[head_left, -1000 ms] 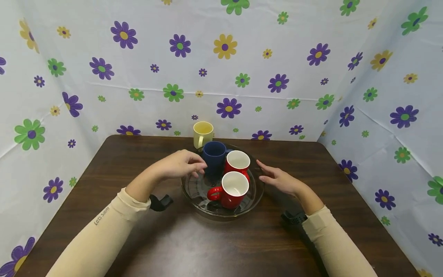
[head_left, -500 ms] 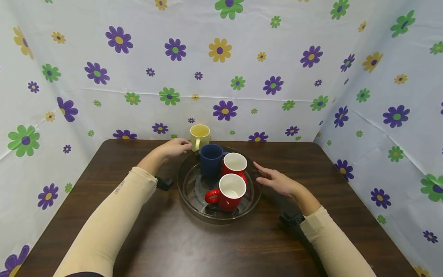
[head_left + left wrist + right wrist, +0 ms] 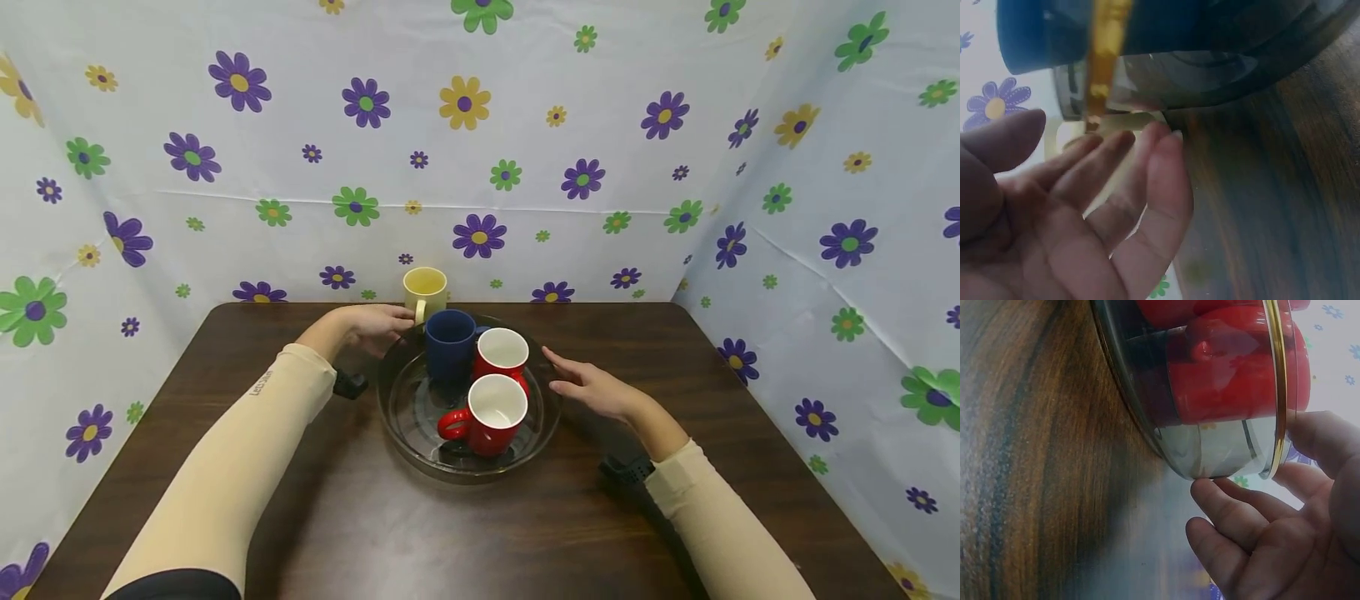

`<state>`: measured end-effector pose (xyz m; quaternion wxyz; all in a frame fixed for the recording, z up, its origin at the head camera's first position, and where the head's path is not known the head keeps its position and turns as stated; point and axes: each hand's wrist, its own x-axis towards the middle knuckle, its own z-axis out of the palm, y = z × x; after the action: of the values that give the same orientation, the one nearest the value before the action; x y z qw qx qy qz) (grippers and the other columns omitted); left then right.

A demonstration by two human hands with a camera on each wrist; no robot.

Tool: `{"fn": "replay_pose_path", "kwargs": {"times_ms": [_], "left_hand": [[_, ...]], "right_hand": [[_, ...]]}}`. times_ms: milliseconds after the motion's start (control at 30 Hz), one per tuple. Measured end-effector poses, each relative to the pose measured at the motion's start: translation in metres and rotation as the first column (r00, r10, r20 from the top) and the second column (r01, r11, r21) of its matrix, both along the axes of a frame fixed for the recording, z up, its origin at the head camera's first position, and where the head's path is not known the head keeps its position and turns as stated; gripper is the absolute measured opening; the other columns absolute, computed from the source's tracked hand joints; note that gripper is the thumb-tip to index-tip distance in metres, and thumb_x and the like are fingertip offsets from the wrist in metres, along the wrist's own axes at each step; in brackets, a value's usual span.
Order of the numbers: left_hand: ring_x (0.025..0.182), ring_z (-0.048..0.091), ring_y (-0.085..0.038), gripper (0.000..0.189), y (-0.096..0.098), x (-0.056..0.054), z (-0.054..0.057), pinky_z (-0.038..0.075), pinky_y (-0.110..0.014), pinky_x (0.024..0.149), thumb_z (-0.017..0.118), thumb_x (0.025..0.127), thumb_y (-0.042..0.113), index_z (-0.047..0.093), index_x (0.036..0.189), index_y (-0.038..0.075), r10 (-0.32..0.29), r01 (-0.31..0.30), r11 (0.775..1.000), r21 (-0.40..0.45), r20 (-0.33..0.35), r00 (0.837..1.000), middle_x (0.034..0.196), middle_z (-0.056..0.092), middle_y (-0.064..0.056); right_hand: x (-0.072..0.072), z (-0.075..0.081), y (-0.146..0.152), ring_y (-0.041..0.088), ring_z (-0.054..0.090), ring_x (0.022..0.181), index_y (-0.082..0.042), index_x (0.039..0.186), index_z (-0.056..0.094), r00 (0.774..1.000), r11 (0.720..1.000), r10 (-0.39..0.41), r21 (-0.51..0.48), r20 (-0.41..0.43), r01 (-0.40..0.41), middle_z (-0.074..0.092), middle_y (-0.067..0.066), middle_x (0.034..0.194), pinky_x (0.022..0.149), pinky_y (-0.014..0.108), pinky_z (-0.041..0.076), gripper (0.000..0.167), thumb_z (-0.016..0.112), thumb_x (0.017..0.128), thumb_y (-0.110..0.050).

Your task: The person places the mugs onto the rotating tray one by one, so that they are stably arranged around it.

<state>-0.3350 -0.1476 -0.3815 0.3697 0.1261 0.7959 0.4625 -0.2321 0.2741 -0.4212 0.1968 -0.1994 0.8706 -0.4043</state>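
The round glass dish (image 3: 408, 421) rested on the dark wooden bench (image 3: 420, 533), toward its far edge. Three mugs stood upright inside it: the blue mug (image 3: 447, 350) at the far left, the rear red mug (image 3: 501, 354) beside it on the right, and the front red mug (image 3: 495, 417) nearest the person, with its handle to the left. Both red mugs were white inside. The yellow mug (image 3: 425, 287) stood upright behind the dish, handle toward the person; its base was hidden. The left hand (image 3: 381, 319) was at the far left of the dish, near the yellow mug's handle, with the thumb apart from the loosely bent fingers and nothing gripped. Whether its fingertips touched the dish could not be told. The right hand (image 3: 596, 389) was at the right side of the dish, thumb and fingers spread, with fingertips against the outer wall below the rim. Neither hand enclosed a mug. Tan sleeves (image 3: 225, 467) covered both forearms, and dark straps (image 3: 350, 383) showed at the wrists. A white cloth (image 3: 622, 50) with purple, green and yellow flowers hung behind the bench.
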Motion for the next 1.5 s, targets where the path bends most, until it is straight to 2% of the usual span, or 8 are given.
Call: {"fn": "replay_pose_path", "kwargs": {"times_ms": [100, 233, 500, 833, 967, 1067, 1300, 1500], "left_hand": [[0.151, 0.022, -0.042, 0.056, -0.001, -0.003, -0.003, 0.031, -0.064, 0.114, 0.031, 0.113, 0.024, 0.012, 0.163, 0.010, -0.038, 0.037, 0.999, 0.032, 0.019, 0.999, 0.167, 0.013, -0.021], [0.150, 0.024, -0.041, 0.053, -0.002, -0.007, -0.007, 0.028, -0.062, 0.117, 0.032, 0.113, 0.025, 0.019, 0.161, 0.007, -0.010, 0.008, 0.998, 0.064, 0.025, 1.000, 0.165, 0.020, -0.021], [0.141, 0.037, -0.038, 0.049, -0.001, -0.008, -0.009, 0.044, -0.044, 0.104, 0.038, 0.111, 0.030, 0.037, 0.148, -0.002, 0.081, -0.081, 0.995, 0.054, -0.001, 0.997, 0.156, 0.035, -0.022], [0.145, 0.031, -0.047, 0.053, -0.007, -0.003, -0.015, 0.046, -0.060, 0.104, 0.038, 0.111, 0.039, 0.037, 0.141, -0.004, 0.094, -0.095, 0.995, -0.011, -0.024, 0.995, 0.153, 0.034, -0.029], [0.140, 0.039, -0.050, 0.043, -0.010, -0.003, -0.016, 0.050, -0.059, 0.100, 0.038, 0.111, 0.036, 0.045, 0.129, -0.003, 0.117, -0.117, 0.993, 0.008, -0.063, 0.991, 0.141, 0.045, -0.029], [0.131, 0.050, -0.047, 0.033, -0.010, -0.003, -0.017, 0.053, -0.058, 0.096, 0.041, 0.111, 0.032, 0.052, 0.118, 0.001, 0.149, -0.146, 0.988, 0.040, -0.073, 0.986, 0.128, 0.055, -0.020], [0.086, 0.065, -0.020, 0.026, -0.007, -0.003, -0.018, 0.056, -0.039, 0.084, 0.048, 0.109, 0.021, 0.062, 0.099, 0.001, 0.276, -0.270, 0.960, 0.069, -0.109, 0.955, 0.089, 0.067, -0.002], [0.079, 0.066, -0.016, 0.026, -0.010, 0.002, -0.017, 0.055, -0.049, 0.096, 0.049, 0.108, 0.012, 0.062, 0.109, -0.011, 0.353, -0.338, 0.933, 0.125, -0.136, 0.925, 0.080, 0.067, -0.004]], "right_hand": [[0.000, 0.002, 0.001, 0.044, 0.024, 0.150, -0.016, 0.164, 0.019, 1.000, 1.000, 0.002, 0.005, 0.000, -0.002, 0.018, 0.018, 0.167, 0.116, 0.061, 0.027, 0.072, 0.057, 0.105, -0.033], [0.000, 0.004, 0.001, 0.044, 0.025, 0.149, -0.015, 0.163, 0.019, 1.000, 1.000, 0.005, 0.003, -0.009, -0.005, 0.018, 0.019, 0.166, 0.116, 0.061, 0.027, 0.071, 0.057, 0.105, -0.031], [-0.001, -0.001, 0.000, 0.044, 0.024, 0.149, -0.015, 0.163, 0.019, 1.000, 1.000, 0.007, -0.011, -0.013, -0.007, 0.018, 0.018, 0.167, 0.117, 0.060, 0.025, 0.068, 0.054, 0.107, -0.026], [-0.002, 0.001, -0.002, 0.045, 0.024, 0.149, -0.018, 0.164, 0.018, 1.000, 1.000, -0.003, 0.004, 0.004, 0.003, 0.017, 0.018, 0.167, 0.116, 0.063, 0.024, 0.068, 0.054, 0.107, -0.029], [-0.003, 0.001, -0.003, 0.045, 0.022, 0.150, -0.019, 0.164, 0.018, 1.000, 1.000, -0.008, 0.007, 0.009, 0.008, 0.017, 0.018, 0.167, 0.116, 0.064, 0.023, 0.067, 0.052, 0.108, -0.027], [-0.003, 0.001, -0.003, 0.045, 0.020, 0.150, -0.021, 0.164, 0.017, 1.000, 1.000, -0.012, 0.009, 0.010, 0.012, 0.016, 0.018, 0.167, 0.116, 0.065, 0.022, 0.066, 0.051, 0.108, -0.027], [-0.004, 0.000, -0.004, 0.045, 0.019, 0.151, -0.020, 0.164, 0.018, 1.000, 1.000, -0.015, 0.010, 0.000, 0.015, 0.016, 0.018, 0.167, 0.116, 0.065, 0.021, 0.065, 0.051, 0.108, -0.025], [-0.004, -0.001, -0.003, 0.045, 0.019, 0.151, -0.021, 0.164, 0.017, 1.000, 1.000, -0.021, 0.020, 0.005, 0.021, 0.016, 0.017, 0.167, 0.116, 0.067, 0.020, 0.065, 0.050, 0.108, -0.026]]}}
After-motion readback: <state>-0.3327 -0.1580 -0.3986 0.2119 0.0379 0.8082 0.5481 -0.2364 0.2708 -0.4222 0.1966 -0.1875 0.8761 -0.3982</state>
